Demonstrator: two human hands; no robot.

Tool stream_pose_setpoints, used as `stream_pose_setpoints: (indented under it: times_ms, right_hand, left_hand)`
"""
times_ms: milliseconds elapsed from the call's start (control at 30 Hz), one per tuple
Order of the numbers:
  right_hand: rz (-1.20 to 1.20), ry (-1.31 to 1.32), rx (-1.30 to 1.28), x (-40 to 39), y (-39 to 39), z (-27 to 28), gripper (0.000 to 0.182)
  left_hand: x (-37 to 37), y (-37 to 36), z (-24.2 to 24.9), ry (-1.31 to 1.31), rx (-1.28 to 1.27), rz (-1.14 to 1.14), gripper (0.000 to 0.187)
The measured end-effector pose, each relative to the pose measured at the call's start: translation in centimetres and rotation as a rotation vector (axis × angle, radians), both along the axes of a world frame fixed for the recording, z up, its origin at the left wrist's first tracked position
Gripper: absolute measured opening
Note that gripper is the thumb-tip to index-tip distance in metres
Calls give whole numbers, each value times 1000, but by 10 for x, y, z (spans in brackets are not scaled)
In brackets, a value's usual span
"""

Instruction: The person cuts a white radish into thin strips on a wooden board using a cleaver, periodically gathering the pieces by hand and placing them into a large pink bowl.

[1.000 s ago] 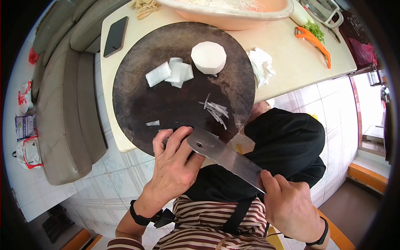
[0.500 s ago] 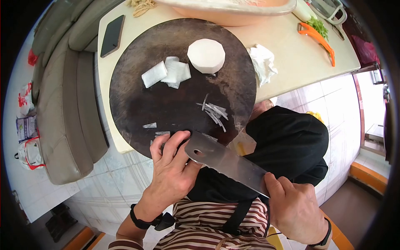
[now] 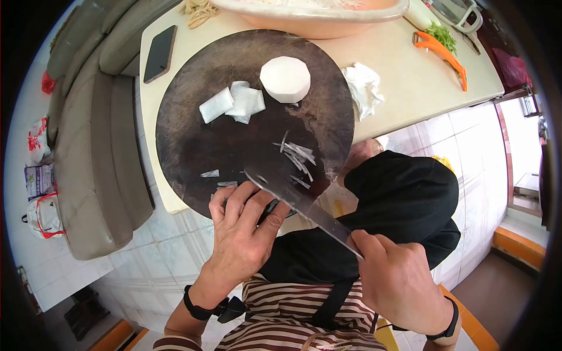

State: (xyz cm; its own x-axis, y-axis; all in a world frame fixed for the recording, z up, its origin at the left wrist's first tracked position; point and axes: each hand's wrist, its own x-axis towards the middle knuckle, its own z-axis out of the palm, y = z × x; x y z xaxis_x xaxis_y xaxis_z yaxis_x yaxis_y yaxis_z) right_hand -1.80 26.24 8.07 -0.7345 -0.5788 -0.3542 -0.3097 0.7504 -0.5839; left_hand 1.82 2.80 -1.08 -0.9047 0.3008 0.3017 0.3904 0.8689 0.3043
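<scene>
My right hand (image 3: 398,281) grips the handle of a cleaver (image 3: 295,202), whose blade is turned nearly edge-on over the near rim of a round dark chopping board (image 3: 193,146). My left hand (image 3: 243,234) rests against the blade at the board's near edge, fingers curled beside it. On the board lie a thick white radish chunk (image 3: 285,79), flat white slices (image 3: 234,103) and a small pile of thin strips (image 3: 295,155).
A large pink basin (image 3: 316,14) of shredded radish stands behind the board. A phone (image 3: 160,52) lies at the left, a crumpled white tissue (image 3: 363,85) and an orange peeler (image 3: 442,55) at the right. Grey sofa cushions (image 3: 88,152) lie left of the table.
The cleaver has turned from lying flat to nearly edge-on and moved forward onto the board's rim. My right hand has come closer to my left hand.
</scene>
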Motion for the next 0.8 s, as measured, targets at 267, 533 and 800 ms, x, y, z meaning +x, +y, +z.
stream_pose_setpoints:
  times_ms: [267,533,800]
  right_hand:
    - [43,25,77,1,2,6,27]
    - [25,106,-68,-5,-20,-22,23]
    - [-59,53,-165,-3,-13,-9,26]
  left_hand:
    - [0,-2,0,-9,12,-6,29]
    - [-1,-1,2,-3,12,-11,33]
    - [4,-4,0,78,86,26,32]
